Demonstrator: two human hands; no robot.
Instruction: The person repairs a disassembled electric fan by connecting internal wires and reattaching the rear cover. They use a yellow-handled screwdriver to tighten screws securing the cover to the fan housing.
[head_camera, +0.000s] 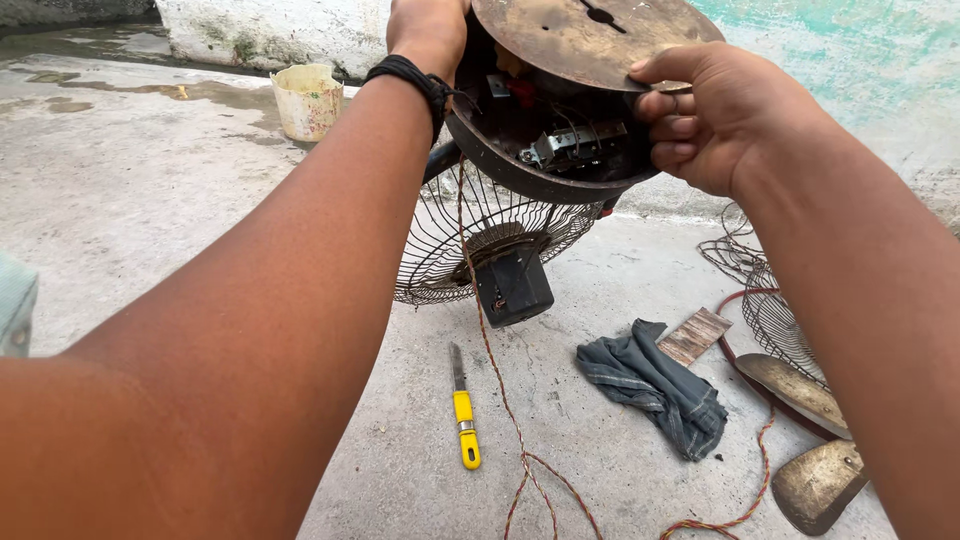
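Both forearms filled the near view, reaching up and away to a dark round fan base (545, 150) held aloft between them. Off to the left of the left arm, well apart from it, a pale bucket (307, 98) stood on the concrete floor (150, 200). The left hand (428, 30), a black band at its wrist, was clamped on the far left rim of the base, though its fingers were mostly hidden behind it. Inside the opened base showed a small metal switch block and loose wires (570, 140). Below the hands hung the wire fan guard (470, 240) with a black motor block (513, 283) at its centre, and a twisted red cord (510, 420) trailed down from it to the floor. Beneath that lay a yellow-handled knife (463, 410). The right hand (705, 115) was closed on the right rim, thumb pressing on a rusty round cover plate (590, 35) that sat tilted over the opening, partly off it. To handle this well, I judged, both grips had to keep firm, the plate being eased clear of the wires, not dragged across them, and the hanging guard kept from swinging. Down to the right of the right arm lay a grey rag (655, 385), a small wooden piece (695, 335), another wire guard (780, 310) and brass-coloured fan blades (815, 440).
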